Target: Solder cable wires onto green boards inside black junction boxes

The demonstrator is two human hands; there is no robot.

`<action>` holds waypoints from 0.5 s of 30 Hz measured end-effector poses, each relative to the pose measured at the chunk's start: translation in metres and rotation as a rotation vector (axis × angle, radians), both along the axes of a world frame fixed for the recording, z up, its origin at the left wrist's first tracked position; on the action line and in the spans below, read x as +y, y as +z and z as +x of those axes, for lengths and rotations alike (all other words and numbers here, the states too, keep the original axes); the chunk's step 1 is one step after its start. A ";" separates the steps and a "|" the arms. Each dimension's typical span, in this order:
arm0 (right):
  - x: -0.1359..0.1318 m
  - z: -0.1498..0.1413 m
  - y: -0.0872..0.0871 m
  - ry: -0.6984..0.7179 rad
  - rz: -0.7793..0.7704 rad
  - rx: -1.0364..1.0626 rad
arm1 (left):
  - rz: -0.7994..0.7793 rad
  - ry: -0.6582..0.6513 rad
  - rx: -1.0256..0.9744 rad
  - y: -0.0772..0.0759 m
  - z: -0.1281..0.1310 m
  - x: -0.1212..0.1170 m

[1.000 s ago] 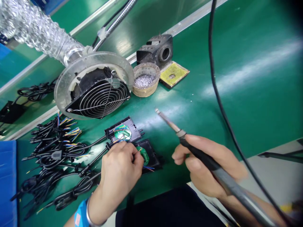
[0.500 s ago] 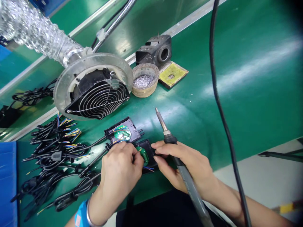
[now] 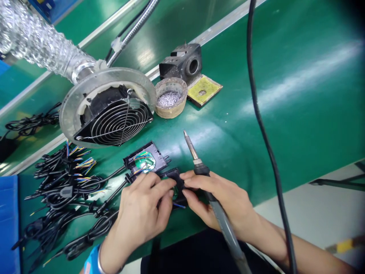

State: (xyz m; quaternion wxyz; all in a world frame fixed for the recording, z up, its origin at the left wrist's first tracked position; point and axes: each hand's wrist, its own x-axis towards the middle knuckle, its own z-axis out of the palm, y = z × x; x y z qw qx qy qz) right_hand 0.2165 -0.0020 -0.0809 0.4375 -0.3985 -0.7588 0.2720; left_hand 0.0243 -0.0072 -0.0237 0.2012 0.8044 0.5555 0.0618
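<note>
My right hand is wrapped round a soldering iron, its bare tip pointing up and away over the bench. The thumb and fingertips of that hand also touch the right edge of a black plastic housing. My left hand bends over the same housing, thumb and index finger closed at a green circuit board that they mostly cover. Blue wires stick out below it. Just beyond lies a second open housing with a green circuit board and coloured wires inside.
A round fume extractor fan hangs at the upper left. Behind the iron stand a bowl of solder bits, an iron holder and a yellow sponge. Bundled black cables lie left. A black cord hangs at right.
My left index finger has stretched out to the right over the circuit board, covering more of it. My right hand keeps its hold on the soldering iron. The whole view has shifted slightly.
</note>
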 end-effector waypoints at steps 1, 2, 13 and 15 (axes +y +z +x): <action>0.000 0.000 -0.001 -0.003 0.002 -0.005 | -0.019 -0.050 0.013 0.002 -0.001 0.000; -0.001 0.000 -0.001 -0.005 0.006 -0.012 | -0.040 -0.084 0.030 0.004 -0.003 0.000; 0.004 0.001 0.001 -0.001 0.006 0.046 | -0.011 -0.043 -0.150 -0.003 -0.009 -0.005; 0.005 0.002 0.003 0.006 0.006 0.062 | -0.007 -0.011 -0.216 -0.004 -0.008 -0.005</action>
